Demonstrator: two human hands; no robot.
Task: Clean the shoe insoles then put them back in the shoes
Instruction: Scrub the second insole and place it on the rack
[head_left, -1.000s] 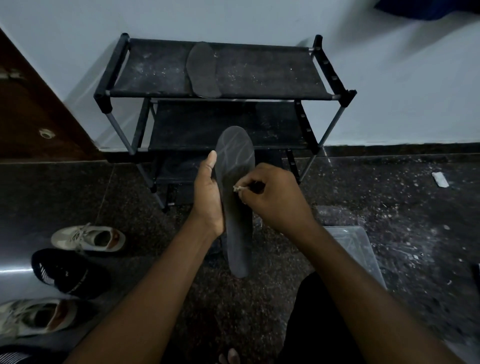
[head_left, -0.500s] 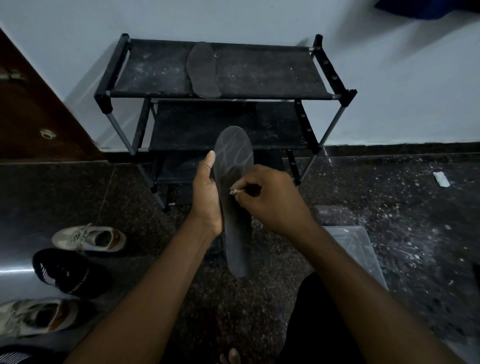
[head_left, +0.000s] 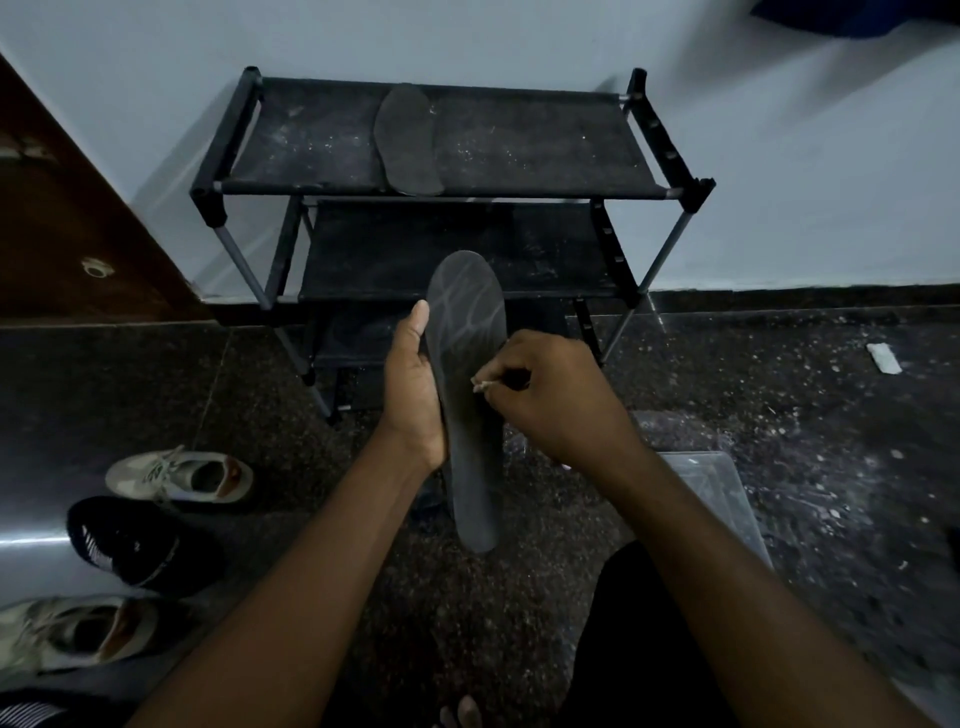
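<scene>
A dark grey insole (head_left: 470, 415) stands upright in front of me, toe end up. My left hand (head_left: 413, 389) grips its left edge, thumb along the side. My right hand (head_left: 550, 400) pinches a small pale cleaning piece (head_left: 482, 385) against the insole's middle; what that piece is I cannot tell. A second dark insole (head_left: 407, 140) lies on the top shelf of the black shoe rack (head_left: 519, 145). On the floor at left are a beige sneaker (head_left: 182, 475), a black sneaker (head_left: 130, 545) and another beige sneaker (head_left: 72, 636).
The shoe rack stands against the pale wall. A clear plastic container (head_left: 717, 499) sits on the dark speckled floor under my right forearm. A brown door (head_left: 62, 218) is at left. A small white scrap (head_left: 883, 358) lies at right.
My right hand has shifted slightly along the insole's middle with the small piece, a small rubbing motion. The left hand and insole stay nearly still.
</scene>
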